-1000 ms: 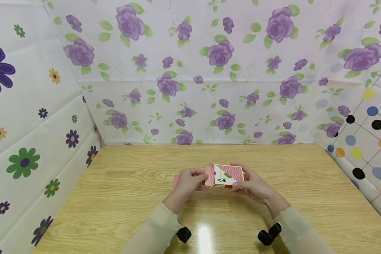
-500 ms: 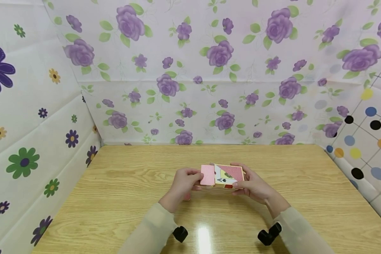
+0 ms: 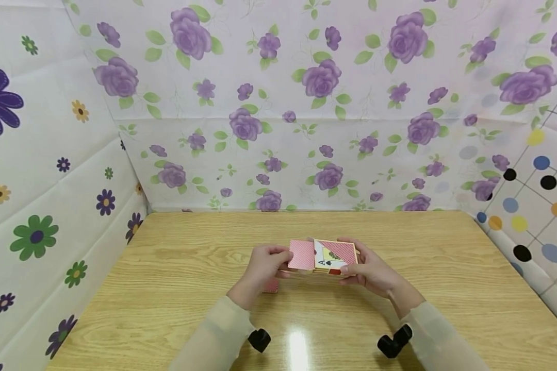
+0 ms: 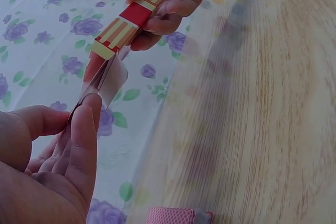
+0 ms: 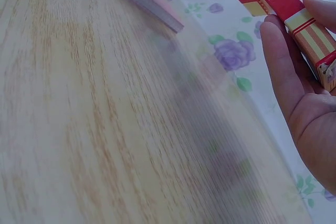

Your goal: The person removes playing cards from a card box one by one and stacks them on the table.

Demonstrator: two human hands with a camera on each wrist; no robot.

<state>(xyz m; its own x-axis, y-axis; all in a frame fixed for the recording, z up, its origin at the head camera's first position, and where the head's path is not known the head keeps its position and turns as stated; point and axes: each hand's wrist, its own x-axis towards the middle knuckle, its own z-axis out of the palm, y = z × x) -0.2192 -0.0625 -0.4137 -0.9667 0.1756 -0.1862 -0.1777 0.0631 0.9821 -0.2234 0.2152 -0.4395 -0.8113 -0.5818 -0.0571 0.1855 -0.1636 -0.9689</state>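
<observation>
My right hand (image 3: 373, 270) grips a card box (image 3: 335, 251) with an ace of spades and a red pattern on its top; its striped, red-banded side (image 4: 126, 23) shows in the left wrist view. Between thumb and fingers, my left hand (image 3: 261, 264) pinches a red-backed playing card (image 3: 301, 254) that juts from the box's left end. Whether it is one card or a few together, I cannot tell. On the table, partly hidden under the left hand, lies a stack of red-backed cards (image 3: 271, 286); its layered edge (image 5: 152, 4) appears in the right wrist view.
The wooden table (image 3: 204, 232) spreads out beneath both hands. Behind it hangs a white cloth with purple roses (image 3: 322, 77). Patterned cloths also stand along the left and right sides.
My left hand has moved a little to the left, and more of the pinched card now shows outside the box. The right hand and the box have stayed almost still.
</observation>
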